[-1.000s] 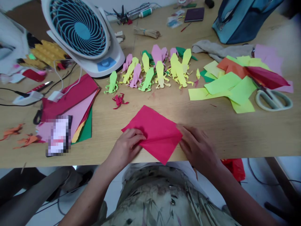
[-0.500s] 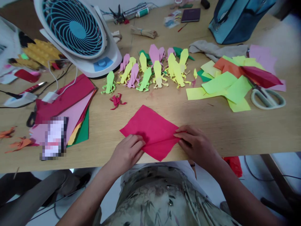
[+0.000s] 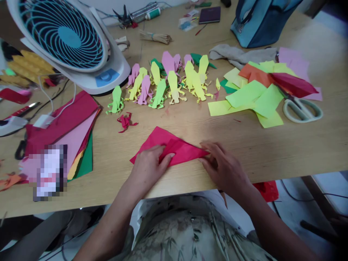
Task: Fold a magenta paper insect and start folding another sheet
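A pink-red paper sheet lies folded into a triangle near the table's front edge. My left hand lies flat on its left part, fingers stretched out and pressing the fold down. My right hand rests at the triangle's right tip, fingers extended and touching the paper. Beyond the sheet stand several folded paper insects in green, yellow and pink. A small red folded figure lies alone to the left of the sheet.
A white and blue fan stands at the back left. A stack of coloured paper lies at the left. Loose paper sheets and scissors are at the right. A blue bag stands at the back right.
The near half of the square sheet has been folded up over the far half, making a triangle. Both hands moved onto the fold. The camera view shifted right.
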`<state>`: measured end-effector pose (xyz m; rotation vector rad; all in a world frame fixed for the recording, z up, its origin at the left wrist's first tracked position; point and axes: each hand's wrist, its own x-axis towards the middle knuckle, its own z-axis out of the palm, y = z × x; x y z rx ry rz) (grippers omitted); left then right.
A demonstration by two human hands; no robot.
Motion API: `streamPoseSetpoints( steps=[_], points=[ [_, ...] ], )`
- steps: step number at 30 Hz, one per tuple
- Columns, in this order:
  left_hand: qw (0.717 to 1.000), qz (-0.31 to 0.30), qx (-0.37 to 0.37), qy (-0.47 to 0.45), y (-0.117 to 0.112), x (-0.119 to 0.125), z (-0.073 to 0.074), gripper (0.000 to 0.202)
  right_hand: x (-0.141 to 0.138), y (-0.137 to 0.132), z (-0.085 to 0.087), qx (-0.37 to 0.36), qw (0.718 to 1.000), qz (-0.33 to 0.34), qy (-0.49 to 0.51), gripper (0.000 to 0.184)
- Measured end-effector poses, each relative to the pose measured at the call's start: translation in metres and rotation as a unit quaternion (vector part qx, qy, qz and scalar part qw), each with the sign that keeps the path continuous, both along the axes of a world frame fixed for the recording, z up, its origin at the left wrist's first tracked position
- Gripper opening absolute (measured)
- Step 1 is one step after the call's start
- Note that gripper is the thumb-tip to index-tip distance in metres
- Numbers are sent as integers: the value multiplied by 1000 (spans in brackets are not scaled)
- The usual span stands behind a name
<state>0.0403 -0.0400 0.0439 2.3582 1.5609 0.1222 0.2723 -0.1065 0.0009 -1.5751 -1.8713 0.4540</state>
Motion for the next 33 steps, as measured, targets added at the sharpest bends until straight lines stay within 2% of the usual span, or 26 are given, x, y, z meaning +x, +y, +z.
streamPoseSetpoints(
  steps=[8,16,33],
  points=[
    [999,4,26,-18,4,2,-9,23,0,-26,-6,83,994,-2,-72,42],
    [999,1,23,-30,6,0,-13,26,-6,-31,-6,71,991,-21,-115,36],
    [1000,3,28,-4,9,5,-10,29,-5,-29,-8,86,989,-15,-122,33]
  ],
)
